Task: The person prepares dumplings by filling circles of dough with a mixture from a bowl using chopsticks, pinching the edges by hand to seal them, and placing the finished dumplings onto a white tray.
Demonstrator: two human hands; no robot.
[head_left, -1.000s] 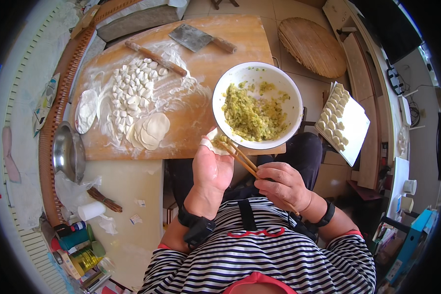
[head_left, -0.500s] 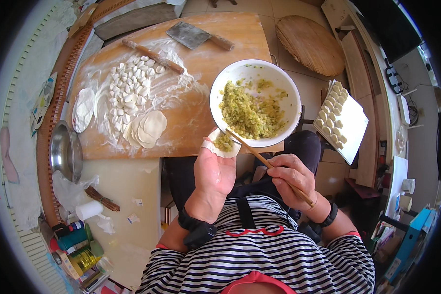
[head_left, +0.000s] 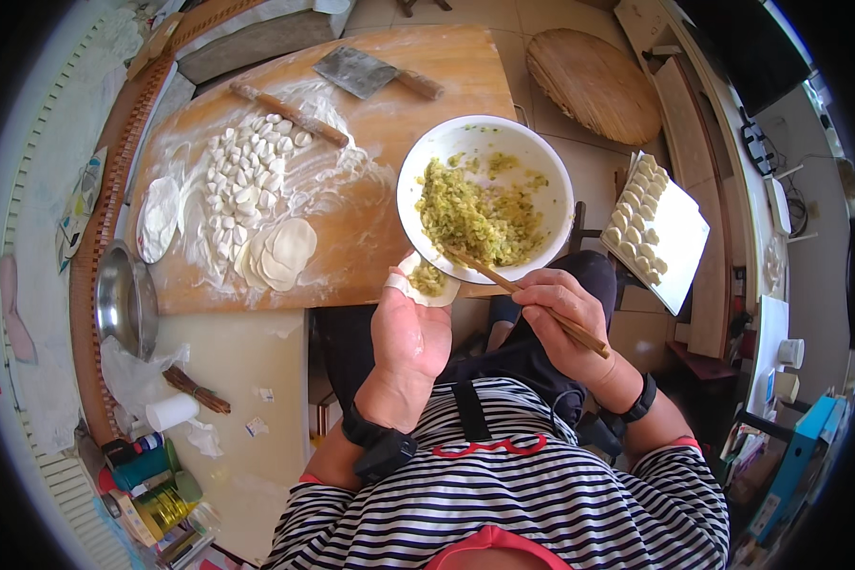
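Over the bowl, right hand angles chopsticks.
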